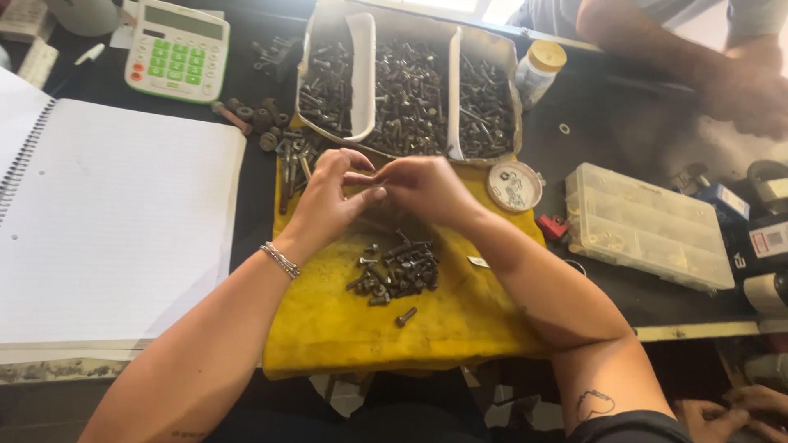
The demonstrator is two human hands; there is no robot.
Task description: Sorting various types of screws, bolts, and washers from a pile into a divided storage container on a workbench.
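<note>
My left hand and my right hand meet fingertip to fingertip over a yellow cloth. Together they pinch a small dark bolt, mostly hidden by the fingers. Just below the hands lies a pile of dark bolts and nuts, with one loose bolt nearer me. Behind the hands stands a divided tray full of dark screws and bolts.
An open spiral notebook lies at left, a white calculator behind it. A clear compartment box, a round lid with small parts and a small jar sit at right. Another person's arm rests at the far right.
</note>
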